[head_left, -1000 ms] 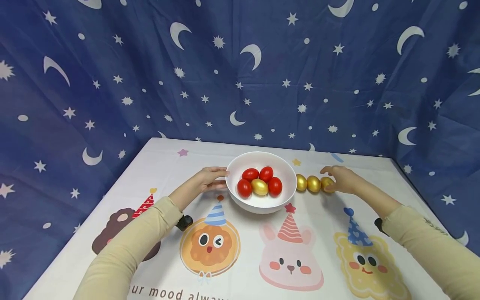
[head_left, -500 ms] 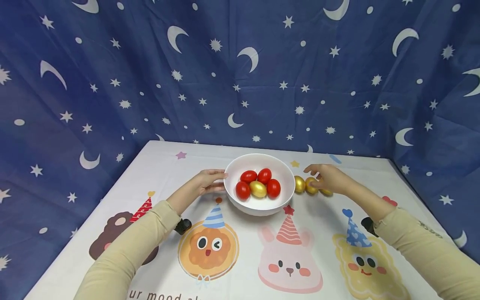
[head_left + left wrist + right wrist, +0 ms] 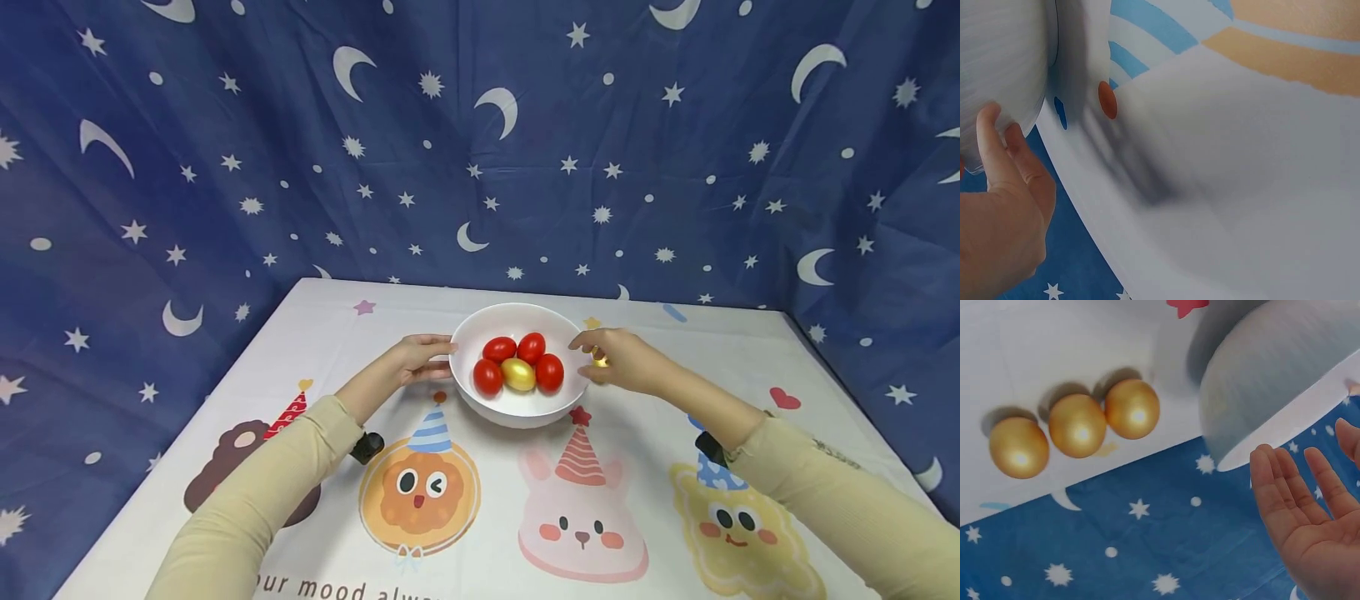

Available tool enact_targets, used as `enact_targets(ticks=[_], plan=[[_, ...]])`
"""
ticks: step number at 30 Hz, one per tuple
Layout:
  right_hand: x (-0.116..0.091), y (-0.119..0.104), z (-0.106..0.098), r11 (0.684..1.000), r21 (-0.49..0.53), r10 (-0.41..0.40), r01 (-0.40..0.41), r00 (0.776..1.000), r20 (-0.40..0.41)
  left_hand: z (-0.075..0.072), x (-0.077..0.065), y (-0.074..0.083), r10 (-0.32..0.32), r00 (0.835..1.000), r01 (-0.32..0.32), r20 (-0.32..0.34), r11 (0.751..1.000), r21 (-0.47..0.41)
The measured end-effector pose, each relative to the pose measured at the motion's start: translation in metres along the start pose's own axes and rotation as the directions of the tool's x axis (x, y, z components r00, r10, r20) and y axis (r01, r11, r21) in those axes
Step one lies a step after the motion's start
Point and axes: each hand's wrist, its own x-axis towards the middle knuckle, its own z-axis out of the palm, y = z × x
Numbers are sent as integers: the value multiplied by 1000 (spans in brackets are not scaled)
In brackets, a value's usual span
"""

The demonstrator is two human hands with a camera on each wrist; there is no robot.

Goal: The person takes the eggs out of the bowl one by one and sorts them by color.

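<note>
A dark-blue star-and-moon cloth point(image 3: 405, 250) hangs behind the white cartoon-printed desk point(image 3: 405, 308). The right hand point(image 3: 626, 362), fingers spread and holding nothing, is at the round white bowl's point(image 3: 517, 410) right rim, mostly blocking the head view of three shiny golden eggs point(image 3: 1077, 426) beside it. Inside lie four glossy red eggs point(image 3: 487, 378) and one golden egg point(image 3: 518, 375). The left hand point(image 3: 412, 358) touches the bowl's left side with extended fingers.

Between left fingers point(image 3: 441, 348) and right fingers point(image 3: 591, 336) stood a bowl point(image 3: 517, 417), five eggs point(image 3: 518, 374) within. Three more eggs point(image 3: 1077, 426) lay below the right fingers.
</note>
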Motion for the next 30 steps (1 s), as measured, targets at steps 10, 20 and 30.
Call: enact_targets(ticks=[10,20,30], plan=[[21,-22,5,998,-56,-34,39,996,86,0,-2,0,-2,1000,2,-17,1000,-3],[45,-31,18,997,-57,-43,51,989,142,1,-2,0,-9,1000,9,-26,1000,10],[64,-32,30,998,-48,-25,32,989,144,0,0,-1,-7,1000,7,-19,1000,1]])
